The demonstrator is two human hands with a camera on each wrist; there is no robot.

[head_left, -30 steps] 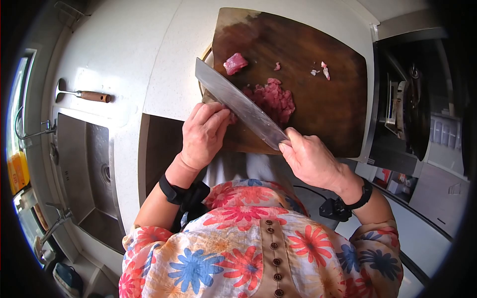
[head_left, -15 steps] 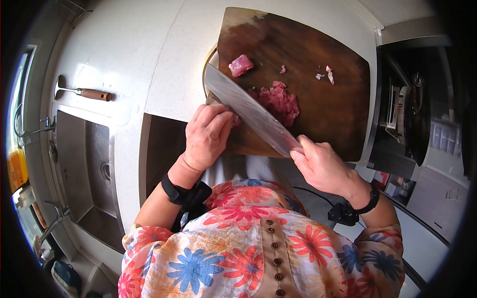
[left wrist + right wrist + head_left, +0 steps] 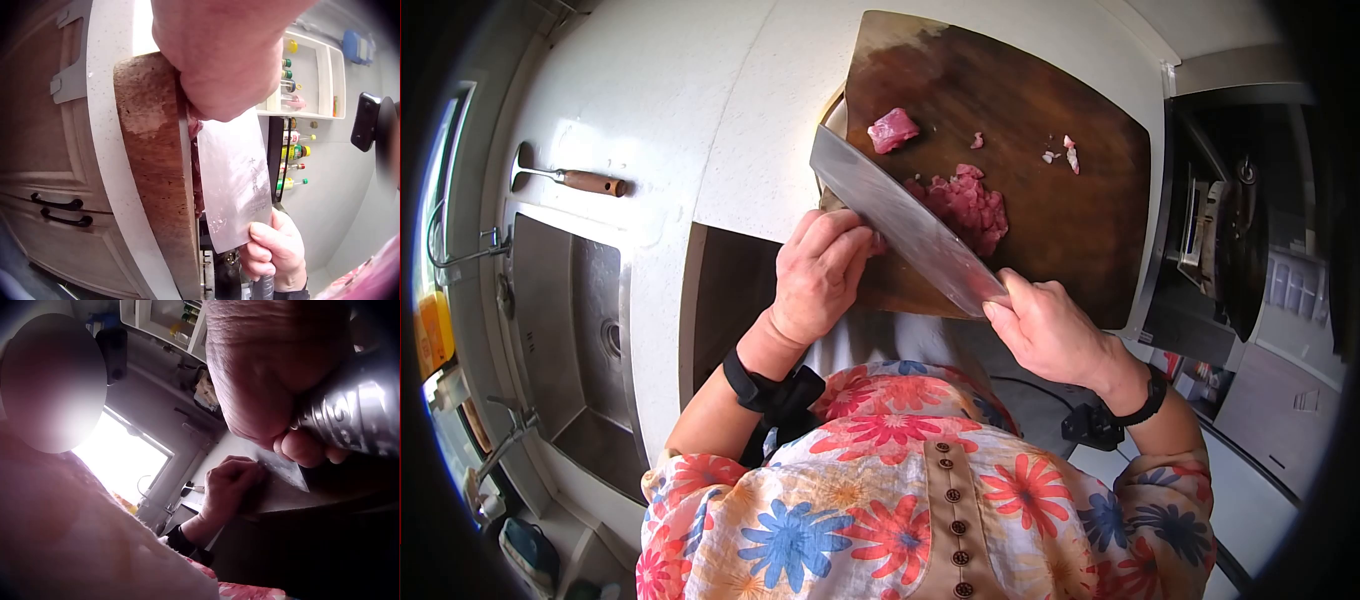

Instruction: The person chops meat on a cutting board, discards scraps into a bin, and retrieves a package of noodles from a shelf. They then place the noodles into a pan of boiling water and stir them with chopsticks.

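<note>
A wide cleaver (image 3: 905, 222) lies slanted over the near left part of the dark wooden board (image 3: 1080, 230). The right hand (image 3: 1050, 330) grips its metal handle, seen in the right wrist view as a shiny handle (image 3: 359, 409). Curled fingers of the left hand (image 3: 820, 270) pinch a bit of pink meat (image 3: 877, 243) against the board, close beside the blade; most of that piece is hidden. Beyond the blade sits a pile of chopped meat (image 3: 970, 208), with a larger chunk (image 3: 892, 130) at the upper left.
Small pale scraps (image 3: 1071, 155) lie on the board's right part. Left of the board are the white counter (image 3: 750, 150), a wooden-handled utensil (image 3: 590, 182) and a steel sink (image 3: 590, 340). A stove (image 3: 1220, 220) stands on the right.
Compared with a second ago, the cleaver and right hand appear slightly further right, as does the board in the head view. The left hand keeps its pinch beside the blade.
</note>
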